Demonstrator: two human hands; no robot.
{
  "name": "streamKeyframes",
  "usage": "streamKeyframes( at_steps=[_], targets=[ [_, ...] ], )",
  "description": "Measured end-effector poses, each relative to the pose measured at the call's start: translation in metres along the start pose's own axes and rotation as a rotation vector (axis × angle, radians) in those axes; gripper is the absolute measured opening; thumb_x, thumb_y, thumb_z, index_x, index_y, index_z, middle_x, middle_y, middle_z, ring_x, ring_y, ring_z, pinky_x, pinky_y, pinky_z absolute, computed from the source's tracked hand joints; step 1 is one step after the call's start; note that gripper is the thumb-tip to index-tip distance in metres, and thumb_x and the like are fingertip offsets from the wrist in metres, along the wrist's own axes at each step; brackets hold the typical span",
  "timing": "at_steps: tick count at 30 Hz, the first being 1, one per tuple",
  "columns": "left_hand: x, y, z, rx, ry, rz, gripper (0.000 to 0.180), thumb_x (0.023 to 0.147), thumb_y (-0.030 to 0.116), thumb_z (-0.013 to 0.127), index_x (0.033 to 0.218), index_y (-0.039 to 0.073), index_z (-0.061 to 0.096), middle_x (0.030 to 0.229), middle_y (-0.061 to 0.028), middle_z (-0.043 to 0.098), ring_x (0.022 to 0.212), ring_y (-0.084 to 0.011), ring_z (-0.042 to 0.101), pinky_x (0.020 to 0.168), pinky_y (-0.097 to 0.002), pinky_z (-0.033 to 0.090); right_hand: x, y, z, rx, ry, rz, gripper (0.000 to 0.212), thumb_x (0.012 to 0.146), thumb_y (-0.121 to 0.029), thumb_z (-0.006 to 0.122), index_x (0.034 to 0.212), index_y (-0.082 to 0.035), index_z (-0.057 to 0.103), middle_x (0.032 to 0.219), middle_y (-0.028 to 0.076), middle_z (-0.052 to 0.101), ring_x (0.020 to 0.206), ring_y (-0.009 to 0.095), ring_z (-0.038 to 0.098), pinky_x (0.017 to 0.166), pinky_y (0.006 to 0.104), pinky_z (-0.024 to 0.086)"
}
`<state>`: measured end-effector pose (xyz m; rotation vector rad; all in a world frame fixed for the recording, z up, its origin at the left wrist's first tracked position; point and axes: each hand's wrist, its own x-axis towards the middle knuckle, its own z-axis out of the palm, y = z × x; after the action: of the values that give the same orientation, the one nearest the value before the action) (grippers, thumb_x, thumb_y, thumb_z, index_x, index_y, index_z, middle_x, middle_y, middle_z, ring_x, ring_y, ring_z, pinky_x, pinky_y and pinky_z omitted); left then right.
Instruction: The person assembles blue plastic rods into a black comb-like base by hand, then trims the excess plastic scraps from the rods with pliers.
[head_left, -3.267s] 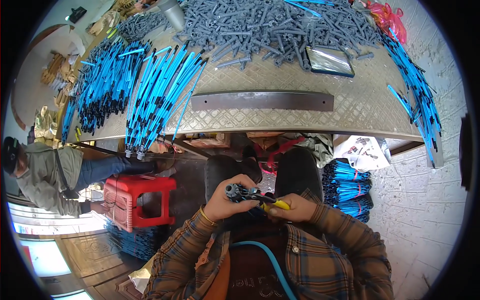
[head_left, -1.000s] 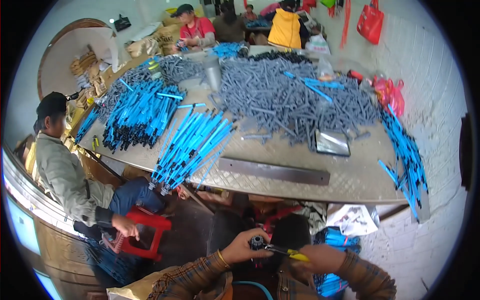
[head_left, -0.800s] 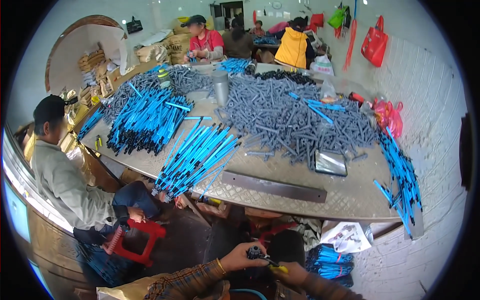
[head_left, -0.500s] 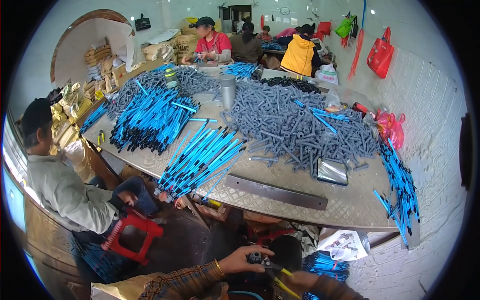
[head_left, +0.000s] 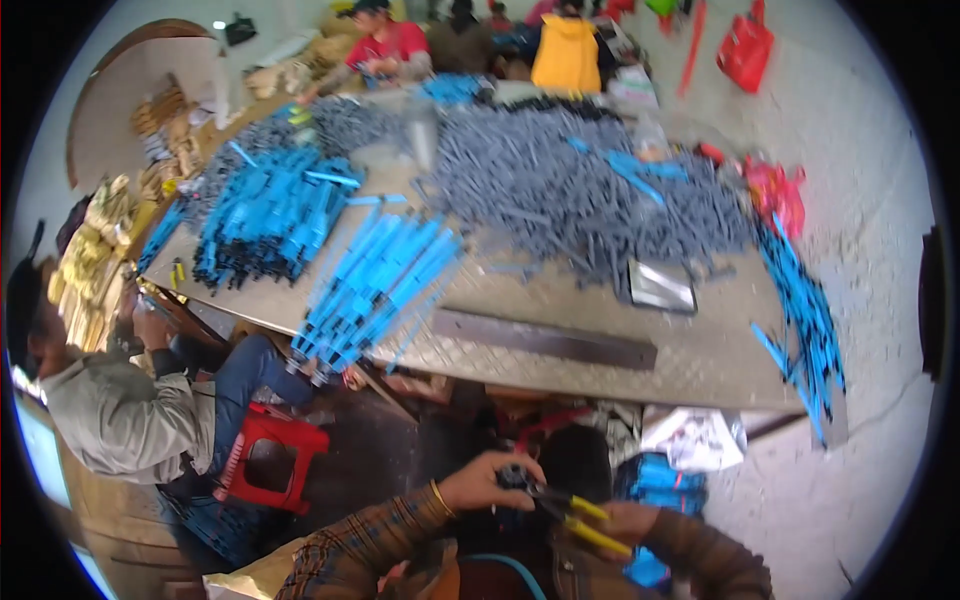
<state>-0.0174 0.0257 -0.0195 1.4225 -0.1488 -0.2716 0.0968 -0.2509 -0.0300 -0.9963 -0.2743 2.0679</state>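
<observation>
My left hand (head_left: 488, 482) is closed around a small dark round part (head_left: 515, 477), held low in front of me near the table's front edge. My right hand (head_left: 630, 522) grips yellow-handled pliers (head_left: 598, 538). Their handles are spread apart, and the jaws reach to the dark part beside my left fingers. Blur hides whether the jaws touch it.
On the table (head_left: 700, 375) lie a grey heap of tube-like parts (head_left: 560, 190), blue rods with black ends (head_left: 375, 285) and a dark metal bar (head_left: 545, 340). At left a person (head_left: 130, 415) sits near a red stool (head_left: 272, 460). More blue rods (head_left: 665, 485) lie below the table.
The whole view has shifted and blurred. Both my hands and the pliers have risen in the picture, and the pliers' handles show wider apart. The person at left has raised their hands from the lap.
</observation>
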Motion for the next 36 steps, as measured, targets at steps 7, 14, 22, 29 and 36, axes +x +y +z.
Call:
streamKeyframes(
  at_steps=[7, 14, 22, 29, 36],
  targets=[
    [0.01, 0.014, 0.0, -0.1, 0.196, -0.033, 0.042, 0.063, 0.016, 0.08, 0.097, 0.002, 0.06, 0.094, -0.004, 0.057, 0.089, -0.0131, 0.054, 0.081, -0.0265, 0.042, -0.021, -0.056, 0.031, -0.992, 0.399, -0.495, 0.068, 0.081, -0.031, 0.062, 0.134, -0.003, 0.029, 0.093, 0.011, 0.06, 0.074, 0.018, 0.062, 0.065, 0.0282, 0.052],
    [0.009, 0.006, 0.003, -0.093, 0.011, -0.024, 0.047, 0.062, 0.023, 0.082, 0.097, 0.001, 0.06, 0.093, -0.0041, 0.057, 0.087, -0.0131, 0.053, 0.08, -0.0261, 0.042, -0.014, 0.003, 0.029, 0.284, 0.001, -0.077, 0.064, 0.08, -0.024, 0.062, 0.133, -0.002, 0.032, 0.103, 0.014, 0.057, 0.083, 0.023, 0.062, 0.074, 0.0321, 0.051],
    [0.013, 0.01, 0.004, -0.121, 0.151, -0.091, 0.061, 0.058, 0.032, 0.084, 0.103, 0.0, 0.06, 0.091, -0.0045, 0.058, 0.088, -0.0131, 0.053, 0.079, -0.0259, 0.042, -0.023, -0.04, 0.049, -1.152, 0.537, -0.518, 0.046, 0.085, -0.021, 0.058, 0.123, -0.003, 0.041, 0.096, 0.01, 0.059, 0.078, 0.017, 0.062, 0.067, 0.0292, 0.051],
    [0.025, 0.008, 0.003, -0.117, 0.054, -0.051, 0.072, 0.055, 0.037, 0.085, 0.111, -0.001, 0.058, 0.093, -0.0059, 0.059, 0.09, -0.0136, 0.054, 0.08, -0.0268, 0.043, -0.005, -0.002, 0.044, 0.14, 0.109, -0.243, 0.036, 0.09, -0.028, 0.054, 0.112, -0.002, 0.043, 0.079, 0.007, 0.057, 0.065, 0.012, 0.059, 0.055, 0.0236, 0.049],
    [0.023, 0.003, 0.001, -0.113, -0.049, -0.08, 0.06, 0.058, 0.034, 0.084, 0.101, -0.001, 0.06, 0.089, -0.0066, 0.059, 0.087, -0.0149, 0.054, 0.078, -0.0272, 0.043, -0.006, 0.008, 0.032, 0.007, 0.059, -0.286, 0.042, 0.087, -0.03, 0.059, 0.113, -0.002, 0.043, 0.079, 0.007, 0.057, 0.062, 0.013, 0.059, 0.054, 0.0238, 0.05]
  ],
)
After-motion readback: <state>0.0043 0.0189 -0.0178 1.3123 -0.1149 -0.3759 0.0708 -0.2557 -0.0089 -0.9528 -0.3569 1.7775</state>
